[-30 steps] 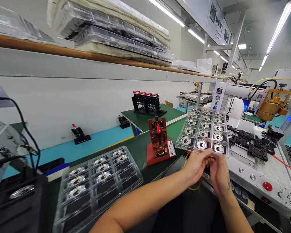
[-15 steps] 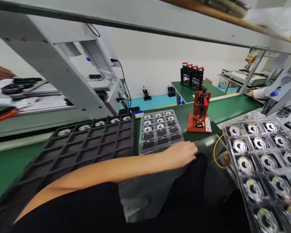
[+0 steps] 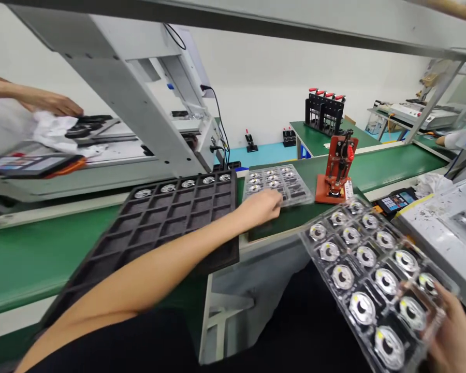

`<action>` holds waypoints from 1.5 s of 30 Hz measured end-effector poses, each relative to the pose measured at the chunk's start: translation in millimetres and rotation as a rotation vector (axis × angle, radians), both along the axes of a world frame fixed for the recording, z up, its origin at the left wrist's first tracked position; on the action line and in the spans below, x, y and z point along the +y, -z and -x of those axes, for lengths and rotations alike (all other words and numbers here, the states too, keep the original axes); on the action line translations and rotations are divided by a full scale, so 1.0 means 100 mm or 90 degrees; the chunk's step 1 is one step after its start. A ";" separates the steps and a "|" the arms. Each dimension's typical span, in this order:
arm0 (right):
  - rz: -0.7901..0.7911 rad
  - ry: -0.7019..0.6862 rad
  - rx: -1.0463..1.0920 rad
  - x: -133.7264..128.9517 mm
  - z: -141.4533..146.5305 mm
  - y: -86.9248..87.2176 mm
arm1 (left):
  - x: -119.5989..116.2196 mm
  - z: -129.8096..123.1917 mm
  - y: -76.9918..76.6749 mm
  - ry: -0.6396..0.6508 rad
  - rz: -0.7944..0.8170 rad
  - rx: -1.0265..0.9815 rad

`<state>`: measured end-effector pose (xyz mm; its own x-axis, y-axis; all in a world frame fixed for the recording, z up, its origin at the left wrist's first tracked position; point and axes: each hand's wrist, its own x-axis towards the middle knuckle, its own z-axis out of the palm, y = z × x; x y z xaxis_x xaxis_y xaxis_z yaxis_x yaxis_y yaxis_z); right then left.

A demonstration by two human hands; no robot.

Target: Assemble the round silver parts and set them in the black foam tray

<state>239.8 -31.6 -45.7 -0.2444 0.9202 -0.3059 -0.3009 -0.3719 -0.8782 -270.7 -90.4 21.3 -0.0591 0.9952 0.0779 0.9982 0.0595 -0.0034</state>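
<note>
Holding the tilted clear tray (image 3: 351,292) at its near-right edge: right hand (image 3: 452,329), gripping that rim, tray out over the lap, its cells loaded with ring parts (image 3: 363,308). Left hand (image 3: 261,207) at the near side of the second clear tray (image 3: 298,190), fingers curled; can't tell if they pinch anything or touch it. Second tray lies on the green bench (image 3: 272,228), part filled, between the black tray (image 3: 174,228) and the red clamp fixture (image 3: 337,168). Black tray has rings along its far row. Co-worker's hand (image 3: 56,103) far left, by a white cloth (image 3: 54,129).
</note>
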 end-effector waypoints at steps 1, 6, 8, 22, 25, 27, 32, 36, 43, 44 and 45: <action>0.049 -0.019 0.029 0.06 0.28 0.02 | 0.07 0.09 -0.12 -0.005 -0.020 -0.016; 0.134 -0.167 0.194 0.12 1.76 0.10 | 0.34 0.43 -0.62 -0.013 -0.108 -0.144; 0.110 -0.217 0.234 0.08 2.23 0.15 | 0.38 0.46 -0.66 -0.010 -0.122 -0.156; 0.102 -0.480 0.088 -0.01 2.82 0.69 | -0.30 -0.26 0.15 0.063 -0.071 -0.111; 0.100 -0.507 0.096 0.02 2.76 0.68 | -0.44 -0.37 0.24 0.082 -0.053 -0.098; 0.096 -0.518 0.101 0.04 2.76 0.68 | -0.49 -0.42 0.24 0.089 -0.049 -0.113; 0.074 -0.544 0.118 0.05 2.77 0.68 | -0.53 -0.58 0.19 0.121 -0.001 -0.154; 0.076 -0.570 0.119 0.05 2.68 0.68 | -0.54 -0.68 0.31 0.139 0.054 -0.150; 0.095 -0.560 0.086 0.06 2.33 0.75 | -0.54 -0.73 0.35 0.098 0.093 -0.099; 0.095 -0.553 0.076 0.07 2.26 0.76 | -0.54 -0.70 0.33 0.091 0.097 -0.102; 0.093 -0.547 0.066 0.08 2.20 0.78 | -0.52 -0.66 0.30 0.081 0.097 -0.109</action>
<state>19.7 -24.0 -123.9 -0.8681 0.3578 -0.3441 0.0597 -0.6130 -0.7879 -204.7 -142.9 -8.7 0.0682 0.9950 -0.0735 0.9844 -0.0551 0.1671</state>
